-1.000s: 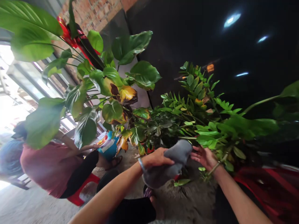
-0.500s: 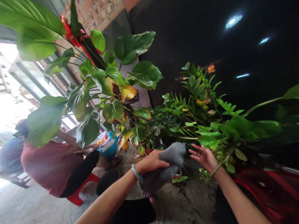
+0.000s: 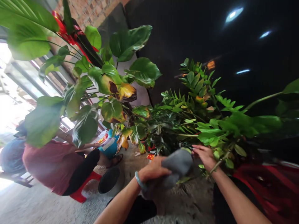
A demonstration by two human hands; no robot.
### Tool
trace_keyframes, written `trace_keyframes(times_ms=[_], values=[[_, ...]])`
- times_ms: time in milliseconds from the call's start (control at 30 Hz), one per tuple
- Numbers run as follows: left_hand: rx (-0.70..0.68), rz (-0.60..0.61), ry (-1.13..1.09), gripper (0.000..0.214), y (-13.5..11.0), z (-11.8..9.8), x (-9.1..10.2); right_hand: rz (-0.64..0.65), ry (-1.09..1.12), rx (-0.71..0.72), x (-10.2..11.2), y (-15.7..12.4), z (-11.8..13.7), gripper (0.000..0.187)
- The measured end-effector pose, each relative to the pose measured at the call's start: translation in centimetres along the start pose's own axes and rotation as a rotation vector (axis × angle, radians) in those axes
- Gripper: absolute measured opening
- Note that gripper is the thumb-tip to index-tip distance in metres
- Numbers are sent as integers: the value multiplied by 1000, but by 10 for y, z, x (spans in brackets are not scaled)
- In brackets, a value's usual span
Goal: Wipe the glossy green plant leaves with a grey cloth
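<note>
In the lower middle a grey cloth (image 3: 178, 163) is bunched in my left hand (image 3: 154, 169), which wears a pale bangle on its wrist. The cloth is blurred and lies against a small green leaf (image 3: 187, 150). My right hand (image 3: 205, 155) is just to the right, fingers drawn together in a pinch at the tip of that leaf. A green stem (image 3: 220, 161) passes over my right wrist. Low plants with glossy leaves (image 3: 210, 132) spread right behind both hands.
A tall broad-leaved plant (image 3: 112, 110) with yellowing leaves stands left of centre. A person in a dull red shirt (image 3: 49, 165) sits on a red stool (image 3: 79, 194) near a dark bucket (image 3: 111, 182). A dark glossy wall (image 3: 198, 34) rises behind; a red object (image 3: 263, 189) lies at lower right.
My left hand and the cloth have moved right and slightly down, toward my right hand. The right hand's spread fingers have closed into a pinch by the leaf. The view has shifted slightly.
</note>
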State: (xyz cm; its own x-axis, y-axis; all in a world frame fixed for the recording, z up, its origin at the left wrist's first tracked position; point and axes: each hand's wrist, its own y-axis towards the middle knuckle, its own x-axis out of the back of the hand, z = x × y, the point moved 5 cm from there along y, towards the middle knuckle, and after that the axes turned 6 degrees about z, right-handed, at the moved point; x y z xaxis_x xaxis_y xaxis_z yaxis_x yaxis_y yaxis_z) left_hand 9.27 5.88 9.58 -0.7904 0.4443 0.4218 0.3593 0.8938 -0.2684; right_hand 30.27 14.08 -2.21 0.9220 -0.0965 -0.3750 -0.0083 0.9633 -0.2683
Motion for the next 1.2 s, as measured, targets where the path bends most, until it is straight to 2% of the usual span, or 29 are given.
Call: trace_keyframes(times_ms=[67, 133, 200, 300, 367, 433, 500, 600, 667, 700, 767, 867, 933, 967, 1033, 1067, 1133, 1200], values=[[61, 150, 31, 23, -17, 12, -10, -10, -22, -8, 2, -1, 1, 15], [45, 150, -28, 23, -29, 5, -2, -11, -48, -17, 4, -3, 3, 14], [-25, 21, -165, 23, -31, -14, 19, -10, -76, -22, 4, -5, 5, 14], [-134, -282, -345, 26, -22, -32, 50, -1, -123, -26, -1, -7, 8, 12], [-150, -425, -375, 30, -13, -27, 55, 13, -162, -31, -5, -9, 10, 10], [-96, -470, -304, 29, -8, -11, 45, 33, -207, -39, -9, -11, 11, 11], [-8, -371, -197, 24, -9, 9, 24, 63, -264, -56, -12, -13, 11, 13], [104, -20, -135, 22, -23, 29, -9, 132, -361, -85, -14, -17, 9, 15], [132, 154, -145, 27, -35, 27, -17, 188, -413, -86, -16, -19, 8, 13], [113, 173, -152, 30, -39, 20, -15, 212, -432, -81, -17, -20, 8, 12], [35, 77, -192, 33, -41, -1, 2, 245, -457, -64, -19, -22, 9, 10], [-91, -246, -342, 35, -33, -31, 35, 257, -462, -31, -21, -23, 13, 3], [-129, -420, -430, 38, -25, -38, 46, 256, -456, -5, -22, -23, 16, 8], [-132, -472, -441, 40, -20, -37, 46, 258, -453, 8, -23, -23, 17, 10], [-89, -500, -402, 39, -13, -23, 33, 269, -451, 29, -23, -22, 19, 12], [-47, -477, -357, 36, -11, -12, 21, 275, -453, 36, -22, -22, 19, 13], [47, -382, -267, 27, -13, 16, -6, 284, -465, 39, -21, -21, 18, 16], [113, -197, -237, 22, -20, 39, -33, 292, -483, 27, -19, -21, 17, 19]])
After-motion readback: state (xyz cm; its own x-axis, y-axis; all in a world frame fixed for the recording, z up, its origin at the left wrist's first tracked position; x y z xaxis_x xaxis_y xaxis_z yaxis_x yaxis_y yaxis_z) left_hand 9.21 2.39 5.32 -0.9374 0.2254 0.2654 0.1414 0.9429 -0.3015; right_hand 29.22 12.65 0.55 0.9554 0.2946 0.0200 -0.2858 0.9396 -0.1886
